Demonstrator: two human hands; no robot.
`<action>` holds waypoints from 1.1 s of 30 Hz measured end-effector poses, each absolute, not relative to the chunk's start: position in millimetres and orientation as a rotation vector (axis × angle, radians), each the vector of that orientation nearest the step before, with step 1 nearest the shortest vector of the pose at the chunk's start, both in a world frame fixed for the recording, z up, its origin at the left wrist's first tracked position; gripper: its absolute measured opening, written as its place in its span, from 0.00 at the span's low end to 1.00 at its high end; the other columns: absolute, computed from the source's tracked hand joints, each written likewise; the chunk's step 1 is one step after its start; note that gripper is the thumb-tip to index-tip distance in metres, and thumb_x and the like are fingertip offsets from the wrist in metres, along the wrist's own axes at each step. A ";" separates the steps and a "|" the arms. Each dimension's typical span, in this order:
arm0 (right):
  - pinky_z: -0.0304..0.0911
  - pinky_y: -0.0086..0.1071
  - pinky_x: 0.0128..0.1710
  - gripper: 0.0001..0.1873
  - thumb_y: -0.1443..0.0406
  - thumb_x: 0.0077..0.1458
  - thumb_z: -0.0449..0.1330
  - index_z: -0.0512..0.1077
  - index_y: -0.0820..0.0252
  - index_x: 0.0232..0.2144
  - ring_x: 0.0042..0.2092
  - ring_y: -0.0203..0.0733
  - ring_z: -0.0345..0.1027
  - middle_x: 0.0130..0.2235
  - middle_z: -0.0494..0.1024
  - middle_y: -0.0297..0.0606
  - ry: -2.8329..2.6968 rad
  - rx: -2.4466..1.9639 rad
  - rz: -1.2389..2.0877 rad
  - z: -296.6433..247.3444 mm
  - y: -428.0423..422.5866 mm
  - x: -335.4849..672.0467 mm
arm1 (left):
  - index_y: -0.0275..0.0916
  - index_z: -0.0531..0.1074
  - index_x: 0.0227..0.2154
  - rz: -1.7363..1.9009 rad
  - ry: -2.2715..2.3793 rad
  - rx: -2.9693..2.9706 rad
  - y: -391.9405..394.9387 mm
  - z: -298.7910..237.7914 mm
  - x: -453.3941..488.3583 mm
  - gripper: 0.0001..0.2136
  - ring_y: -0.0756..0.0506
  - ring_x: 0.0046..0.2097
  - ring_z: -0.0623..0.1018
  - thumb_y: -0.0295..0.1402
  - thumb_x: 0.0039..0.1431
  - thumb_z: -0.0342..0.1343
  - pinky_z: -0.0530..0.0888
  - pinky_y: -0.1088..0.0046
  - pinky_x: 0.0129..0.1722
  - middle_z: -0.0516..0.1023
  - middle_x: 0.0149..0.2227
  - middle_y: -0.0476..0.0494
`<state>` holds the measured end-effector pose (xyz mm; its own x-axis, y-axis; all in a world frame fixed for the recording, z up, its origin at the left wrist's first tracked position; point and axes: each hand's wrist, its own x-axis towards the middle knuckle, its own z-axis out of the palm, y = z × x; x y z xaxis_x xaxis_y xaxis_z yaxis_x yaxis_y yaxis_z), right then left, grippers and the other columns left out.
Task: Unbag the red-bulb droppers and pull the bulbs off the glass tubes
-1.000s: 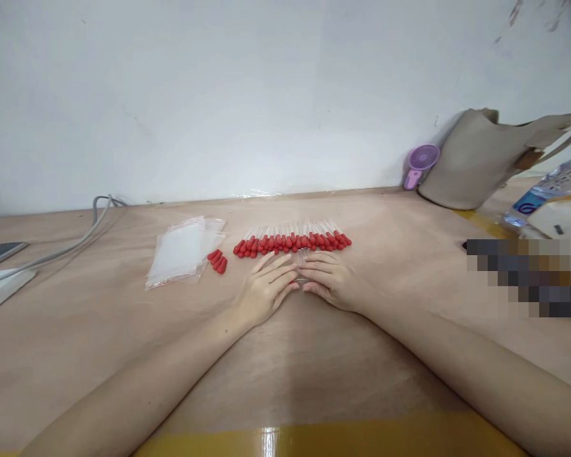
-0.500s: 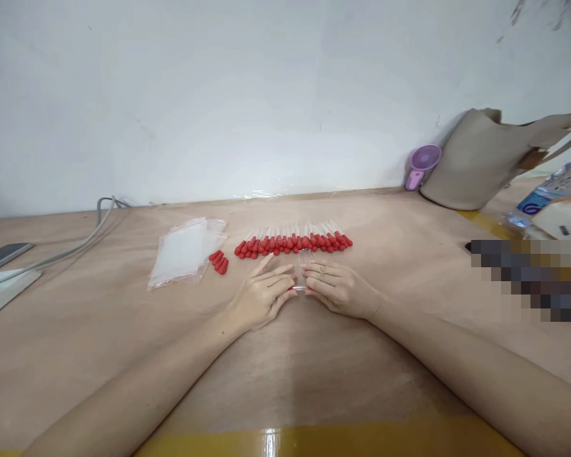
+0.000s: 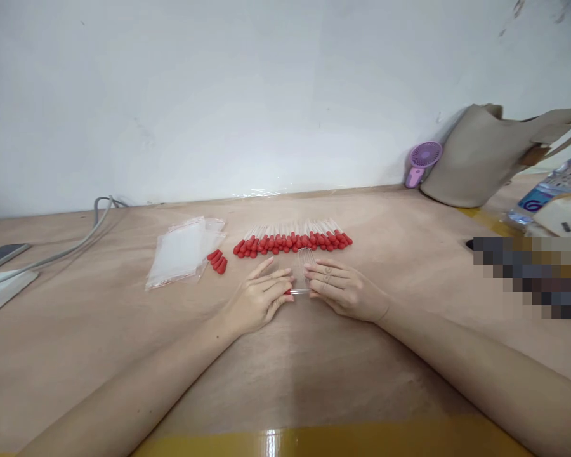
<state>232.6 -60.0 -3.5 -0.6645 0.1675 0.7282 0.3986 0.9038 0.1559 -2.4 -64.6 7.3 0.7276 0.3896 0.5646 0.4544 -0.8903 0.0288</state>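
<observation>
Okay, counting first: two bare hands, one red bulb point(image 3: 288, 292) and one clear tube point(image 3: 300, 291) joined end to end, low over the table point(image 3: 314, 381), right in the middle. Left hand point(image 3: 259, 298) pinching the bulb between thumb and fingers, right hand point(image 3: 345, 289) gripping the far end of the tube, with bare clear tube visible in the gap.

Several loose tubes point(image 3: 305, 256) too, side by side and partly hidden under the right fingers, so can't count those. Behind them, one long row of red-tipped droppers point(image 3: 292, 241), dozens at least, too overlapped for an exact number, clear stems toward the wall. To the left, three or four spare bulbs point(image 3: 217, 261) in a little cluster, just beside one messy stack of plastic bags point(image 3: 177, 252), can't count the layers.

Materials: matte, rubbery-looking red, pear-shaped; slim, shiny see-through tubes; thin, filmy bags with red lines along the edges. Brown wood-look tabletop, glossy yellow strip point(image 3: 209, 441) up front.

Singles: one purple fan point(image 3: 426, 154) with a round grille, one smooth beige bag point(image 3: 471, 158), one crinkly clear bottle point(image 3: 547, 193), one bent grey cable point(image 3: 76, 244).
</observation>
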 end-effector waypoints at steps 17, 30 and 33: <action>0.60 0.33 0.36 0.13 0.69 0.54 0.49 0.69 0.63 0.40 0.34 0.40 0.66 0.32 0.74 0.40 -2.077 -1.109 -0.143 -12.2 -48.7 237.0 | 0.39 0.73 0.37 -0.628 -2.090 -2.075 -4.9 54.8 -84.7 0.15 0.44 0.30 0.74 0.42 0.52 0.50 0.69 0.69 0.30 0.74 0.26 0.46; 0.57 0.28 0.29 0.13 0.72 0.49 0.48 0.70 0.62 0.35 0.30 0.38 0.65 0.30 0.73 0.39 -2.083 -1.289 -0.232 -13.6 -48.5 233.6 | 0.38 0.72 0.32 -0.423 -2.019 -2.000 -4.8 41.1 -83.6 0.17 0.39 0.35 0.74 0.46 0.54 0.47 0.68 0.66 0.31 0.74 0.35 0.39; 0.58 0.29 0.31 0.14 0.72 0.50 0.49 0.71 0.62 0.37 0.32 0.38 0.66 0.31 0.72 0.40 -2.093 -1.280 -0.231 -14.6 -47.7 231.8 | 0.40 0.72 0.34 -0.507 -1.967 -1.960 -12.1 43.0 -74.0 0.17 0.41 0.33 0.74 0.46 0.55 0.46 0.67 0.67 0.29 0.73 0.38 0.41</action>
<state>231.8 -47.7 -14.6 -0.2992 0.7263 0.6189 0.8439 0.5041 -0.1837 -74.0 -12.1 43.0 -0.0095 0.8868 0.4620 0.9997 -0.0029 0.0261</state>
